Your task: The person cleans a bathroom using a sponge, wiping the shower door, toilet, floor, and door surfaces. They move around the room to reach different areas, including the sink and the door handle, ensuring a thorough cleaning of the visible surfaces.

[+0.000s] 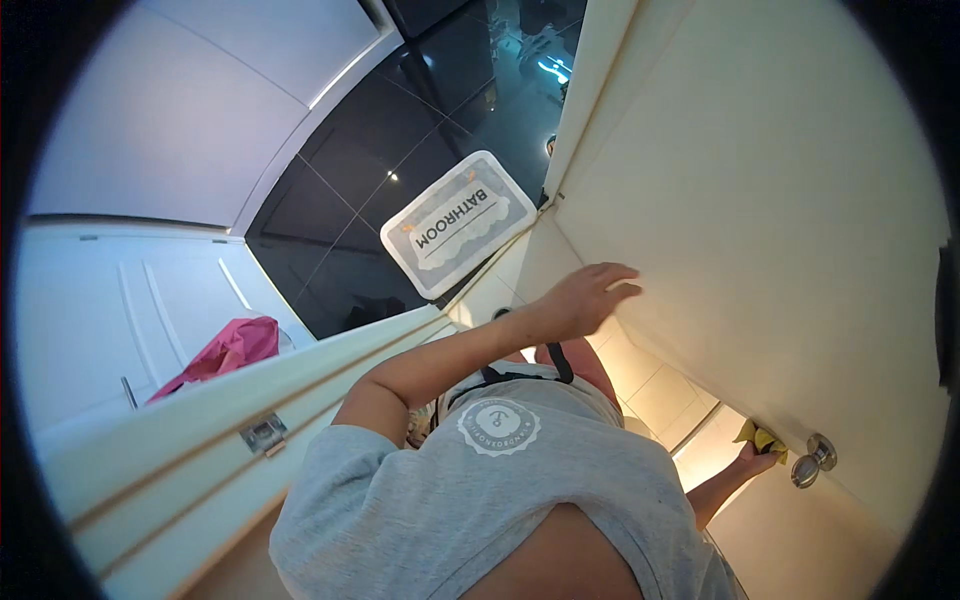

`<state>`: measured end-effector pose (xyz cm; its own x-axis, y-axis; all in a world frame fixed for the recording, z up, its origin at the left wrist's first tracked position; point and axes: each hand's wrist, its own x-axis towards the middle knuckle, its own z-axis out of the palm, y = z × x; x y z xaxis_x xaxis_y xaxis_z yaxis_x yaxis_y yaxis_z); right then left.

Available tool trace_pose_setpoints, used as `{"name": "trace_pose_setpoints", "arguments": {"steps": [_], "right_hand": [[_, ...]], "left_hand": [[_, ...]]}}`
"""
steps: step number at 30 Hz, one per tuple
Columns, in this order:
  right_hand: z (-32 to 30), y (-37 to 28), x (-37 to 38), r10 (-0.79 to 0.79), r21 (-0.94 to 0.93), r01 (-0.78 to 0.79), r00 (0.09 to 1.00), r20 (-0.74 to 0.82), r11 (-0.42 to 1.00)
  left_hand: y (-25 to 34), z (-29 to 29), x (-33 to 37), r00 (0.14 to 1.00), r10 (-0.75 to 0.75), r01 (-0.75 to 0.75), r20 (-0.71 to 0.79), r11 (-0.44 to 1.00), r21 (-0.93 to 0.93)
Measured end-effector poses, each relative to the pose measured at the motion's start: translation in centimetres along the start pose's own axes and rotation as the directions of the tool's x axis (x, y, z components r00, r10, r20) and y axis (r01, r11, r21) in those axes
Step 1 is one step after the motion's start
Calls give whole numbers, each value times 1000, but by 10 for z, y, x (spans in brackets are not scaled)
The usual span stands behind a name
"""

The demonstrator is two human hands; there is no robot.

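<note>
My left hand (585, 300) reaches across in front of my body, fingers stretched out and a little apart. Nothing is in it, and its fingertips point toward the cream door (760, 200); contact with the panel cannot be made out. Low on the right, my right hand (755, 461) grips a crumpled yellow cloth (764, 438) with dark patches. The cloth is at the door's edge, close beside the round metal doorknob (815, 460). Fingers of the right hand are partly hidden by the cloth.
A grey and white floor mat (460, 225) lies on dark glossy tiles (335, 190) beyond the doorway. The door frame (350, 365) with a metal strike plate (264, 433) runs along my left. Behind it, a pink cloth (228, 352) hangs by a white door (150, 310).
</note>
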<state>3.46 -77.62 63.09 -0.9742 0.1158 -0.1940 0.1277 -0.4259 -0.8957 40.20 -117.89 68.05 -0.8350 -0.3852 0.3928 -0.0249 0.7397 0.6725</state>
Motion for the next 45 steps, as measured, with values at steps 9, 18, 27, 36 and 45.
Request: {"name": "trace_pose_setpoints", "arguments": {"steps": [9, 18, 27, 36, 45], "right_hand": [[10, 19, 9, -22, 144, 29, 999, -48, 989], [2, 35, 33, -97, 229, 167, 953, -287, 959], [12, 37, 31, -154, 209, 249, 909, -387, 946], [-4, 51, 44, -193, -21, 262, 651, -734, 965], [132, 139, -36, -633, -770, -150, 484, -604, 620]], "left_hand": [[-53, -32, -32, 942, -321, 311, 95, 944, 107], [-61, -38, -21, 909, -407, 402, 85, 913, 73], [-84, -53, 2, 977, -196, 180, 80, 968, 172], [-105, -88, 20, 964, -191, 180, 188, 981, 71], [-182, -145, 88, 897, 46, -81, 440, 995, 60]]}}
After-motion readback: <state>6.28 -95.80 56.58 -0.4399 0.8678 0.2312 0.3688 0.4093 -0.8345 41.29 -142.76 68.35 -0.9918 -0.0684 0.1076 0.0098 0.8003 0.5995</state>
